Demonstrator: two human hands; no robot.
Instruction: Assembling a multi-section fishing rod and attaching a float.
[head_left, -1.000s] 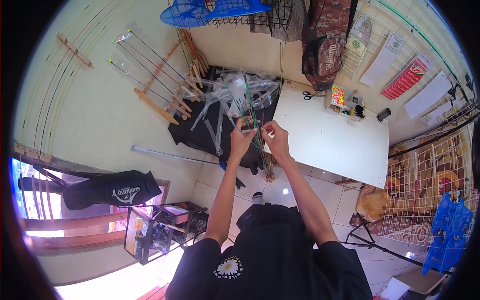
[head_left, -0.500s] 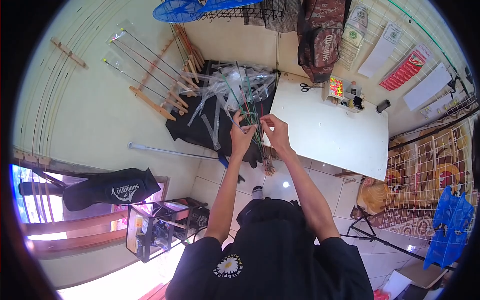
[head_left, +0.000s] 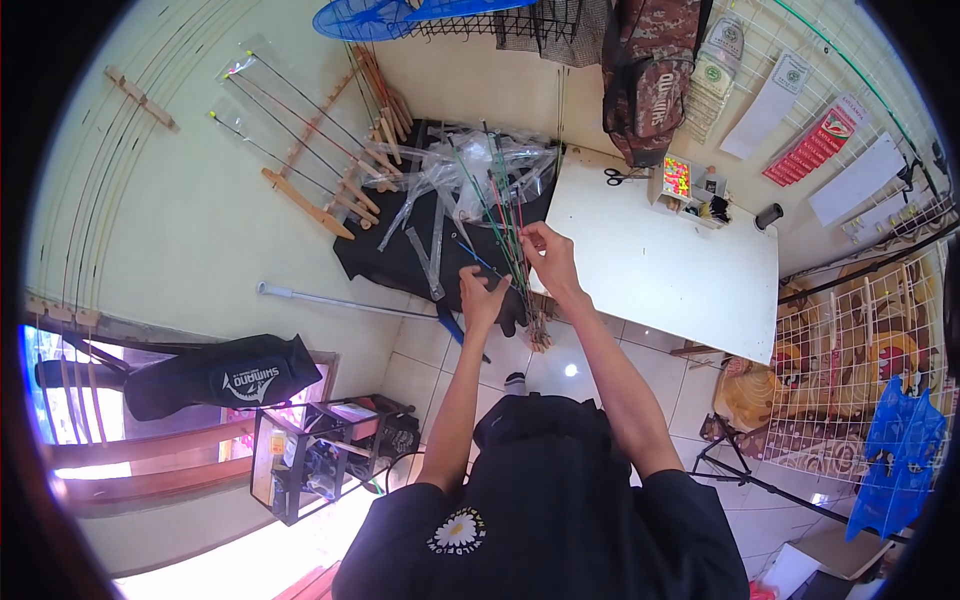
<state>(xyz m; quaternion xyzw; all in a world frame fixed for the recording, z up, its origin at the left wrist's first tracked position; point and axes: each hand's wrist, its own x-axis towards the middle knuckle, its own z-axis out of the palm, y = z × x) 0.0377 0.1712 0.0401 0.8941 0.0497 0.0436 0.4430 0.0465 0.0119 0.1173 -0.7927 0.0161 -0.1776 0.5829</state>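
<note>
Overhead, both arms extend forward, right hand (head_left: 549, 262) and left hand (head_left: 483, 297) each pinching thin rods (head_left: 506, 225) in a narrow grip.

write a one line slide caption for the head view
Seen from above, a person's right hand and left hand hold a bundle of thin coloured rods beside a white table.

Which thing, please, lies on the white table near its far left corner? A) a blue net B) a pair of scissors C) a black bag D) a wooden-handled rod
B: black-handled scissors lie on the white table by its far left corner, beside a small box of bright bits.
</note>
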